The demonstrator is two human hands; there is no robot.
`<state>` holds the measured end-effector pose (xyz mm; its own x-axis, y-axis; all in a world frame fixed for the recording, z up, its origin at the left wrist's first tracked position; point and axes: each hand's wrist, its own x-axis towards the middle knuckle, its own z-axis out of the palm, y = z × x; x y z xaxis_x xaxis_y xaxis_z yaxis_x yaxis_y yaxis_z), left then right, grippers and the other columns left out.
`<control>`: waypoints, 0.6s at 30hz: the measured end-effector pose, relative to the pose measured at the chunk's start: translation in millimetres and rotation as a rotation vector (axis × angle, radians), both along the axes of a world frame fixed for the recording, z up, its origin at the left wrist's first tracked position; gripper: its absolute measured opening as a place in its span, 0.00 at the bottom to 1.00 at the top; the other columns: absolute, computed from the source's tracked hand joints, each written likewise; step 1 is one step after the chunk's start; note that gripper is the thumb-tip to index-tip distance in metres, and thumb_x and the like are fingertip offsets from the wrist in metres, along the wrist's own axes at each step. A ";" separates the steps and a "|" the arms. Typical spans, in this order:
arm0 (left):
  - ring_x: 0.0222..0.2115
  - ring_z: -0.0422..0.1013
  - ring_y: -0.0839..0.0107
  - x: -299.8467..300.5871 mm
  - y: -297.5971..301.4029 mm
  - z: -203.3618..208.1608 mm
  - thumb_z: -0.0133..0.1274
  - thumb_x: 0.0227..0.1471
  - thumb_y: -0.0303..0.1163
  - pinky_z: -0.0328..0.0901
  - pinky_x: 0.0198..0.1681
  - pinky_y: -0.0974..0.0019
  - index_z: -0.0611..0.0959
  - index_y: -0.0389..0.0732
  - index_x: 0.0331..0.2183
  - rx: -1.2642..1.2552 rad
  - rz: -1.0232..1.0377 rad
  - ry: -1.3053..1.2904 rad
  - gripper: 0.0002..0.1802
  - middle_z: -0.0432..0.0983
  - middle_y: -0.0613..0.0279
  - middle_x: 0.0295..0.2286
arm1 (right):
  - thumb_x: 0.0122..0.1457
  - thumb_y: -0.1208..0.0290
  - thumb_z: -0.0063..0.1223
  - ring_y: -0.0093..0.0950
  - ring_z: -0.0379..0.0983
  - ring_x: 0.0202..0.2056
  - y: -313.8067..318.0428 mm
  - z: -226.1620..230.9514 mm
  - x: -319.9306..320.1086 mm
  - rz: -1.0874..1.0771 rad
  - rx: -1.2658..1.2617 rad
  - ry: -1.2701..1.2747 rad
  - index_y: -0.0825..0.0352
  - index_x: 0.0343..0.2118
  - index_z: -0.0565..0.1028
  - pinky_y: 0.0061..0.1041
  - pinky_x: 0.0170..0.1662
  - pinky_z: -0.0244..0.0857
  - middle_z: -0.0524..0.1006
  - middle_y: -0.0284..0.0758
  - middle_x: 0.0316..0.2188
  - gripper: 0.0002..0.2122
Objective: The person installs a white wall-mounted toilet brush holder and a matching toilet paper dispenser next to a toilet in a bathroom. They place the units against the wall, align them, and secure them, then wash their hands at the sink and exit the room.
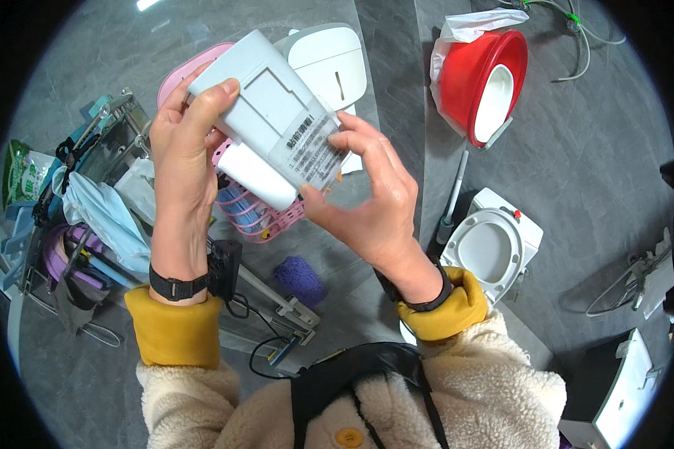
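Observation:
A pale grey plastic holder point(266, 93) with a recessed square back and a rounded white lower part is up in front of me, tilted. My left hand point(191, 120) grips its upper left edge, thumb across the back and fingers behind. A clear film sheet point(311, 153) with black print covers the holder's lower right part. My right hand point(374, 187) has its fingers at the film's right edge, with the thumb near its lower corner. Whether the film is stuck down or partly lifted I cannot tell. Below the holder sits a pink mesh basket point(266, 221) with blue items inside.
Behind the holder stands a white-grey tissue box point(326, 56). To the right are a red bin point(517, 56), a toilet brush point(453, 198) and a toilet point(490, 247). A metal rack point(127, 120) with blue cloth stands left. A purple fluffy pad point(299, 280) lies on the floor.

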<state>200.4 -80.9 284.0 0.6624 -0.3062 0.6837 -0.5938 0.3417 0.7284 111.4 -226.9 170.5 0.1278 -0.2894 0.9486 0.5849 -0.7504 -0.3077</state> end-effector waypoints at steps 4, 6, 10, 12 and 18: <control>0.27 0.70 0.81 -2.6 0.1 -0.6 0.65 0.44 0.35 0.65 0.29 0.81 0.77 0.29 0.47 -0.008 0.032 0.035 0.30 0.76 0.60 0.34 | 0.37 0.75 0.73 0.38 0.78 0.46 9.0 -6.2 3.1 -0.088 0.064 -0.033 0.69 0.42 0.75 0.32 0.47 0.73 0.76 0.48 0.49 0.25; 0.25 0.69 0.83 -2.9 -1.0 -2.1 0.66 0.44 0.35 0.64 0.27 0.82 0.76 0.29 0.48 -0.003 0.056 0.029 0.31 0.76 0.60 0.34 | 0.37 0.74 0.73 0.38 0.78 0.45 9.4 -8.5 5.9 -0.098 0.058 -0.049 0.69 0.42 0.75 0.31 0.46 0.74 0.77 0.48 0.48 0.25; 0.28 0.72 0.79 -2.0 -0.7 -4.0 0.66 0.44 0.35 0.67 0.31 0.79 0.75 0.28 0.49 0.014 0.064 0.029 0.33 0.77 0.59 0.34 | 0.37 0.74 0.74 0.36 0.79 0.45 7.3 -13.8 7.8 -0.090 0.048 -0.084 0.70 0.42 0.76 0.31 0.45 0.74 0.77 0.47 0.48 0.25; 0.30 0.74 0.77 -1.1 -0.9 -6.4 0.66 0.44 0.36 0.69 0.33 0.77 0.75 0.28 0.50 0.014 0.072 0.032 0.33 0.77 0.58 0.35 | 0.37 0.74 0.73 0.36 0.78 0.45 6.3 -16.7 7.1 -0.064 0.060 -0.077 0.70 0.43 0.76 0.31 0.46 0.74 0.77 0.47 0.48 0.25; 0.35 0.76 0.73 3.7 3.5 -5.7 0.65 0.45 0.36 0.70 0.37 0.75 0.76 0.29 0.48 0.009 0.056 0.025 0.31 0.78 0.57 0.36 | 0.37 0.74 0.72 0.40 0.78 0.44 0.7 -20.3 6.2 -0.043 0.047 -0.057 0.72 0.45 0.76 0.32 0.46 0.74 0.76 0.49 0.47 0.28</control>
<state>204.1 -77.4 278.4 0.6958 -0.2744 0.6638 -0.5930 0.3019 0.7465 117.6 -226.3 150.2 0.0606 -0.3375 0.9394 0.5704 -0.7606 -0.3100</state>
